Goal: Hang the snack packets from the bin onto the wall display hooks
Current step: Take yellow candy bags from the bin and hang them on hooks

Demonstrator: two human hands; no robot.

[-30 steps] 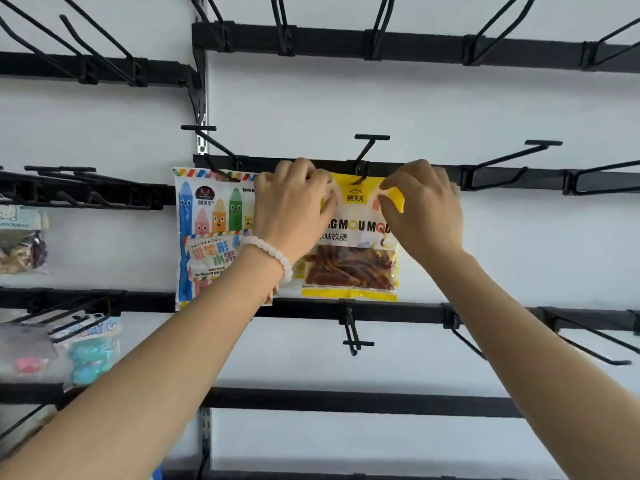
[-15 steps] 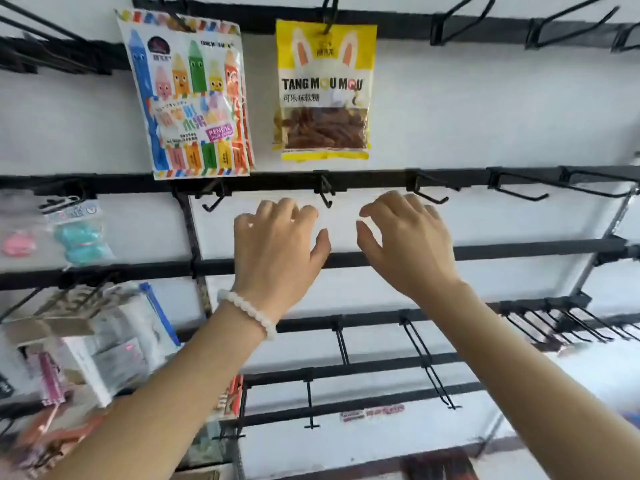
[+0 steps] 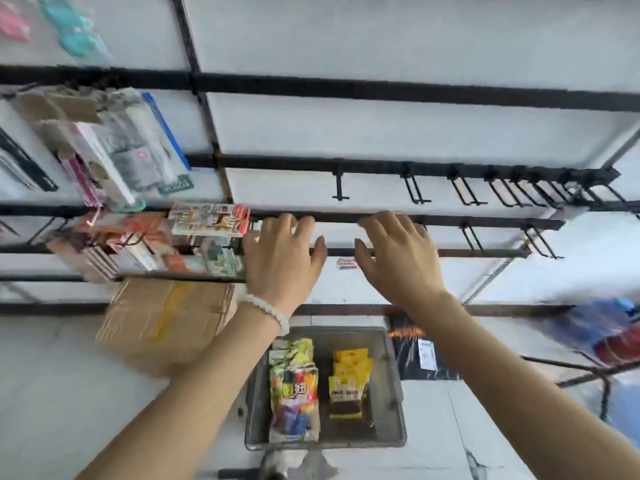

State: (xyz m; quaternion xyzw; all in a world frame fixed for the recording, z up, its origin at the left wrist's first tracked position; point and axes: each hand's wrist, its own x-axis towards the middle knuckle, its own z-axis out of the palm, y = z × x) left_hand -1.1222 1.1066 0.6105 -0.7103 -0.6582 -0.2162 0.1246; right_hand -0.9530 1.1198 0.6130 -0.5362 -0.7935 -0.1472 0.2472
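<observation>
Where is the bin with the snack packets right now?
The grey bin sits on the floor, low in the middle of the head view, between the forearms, right of the cardboard box.

A grey bin (image 3: 393,382) is sitting on the floor at six o'clock, holding colourful packets (image 3: 293,393) stacked upright along its nine o'clock side and yellow packets (image 3: 349,382) beside them. Bare black hooks (image 3: 464,190) are jutting out at two o'clock.
</observation>
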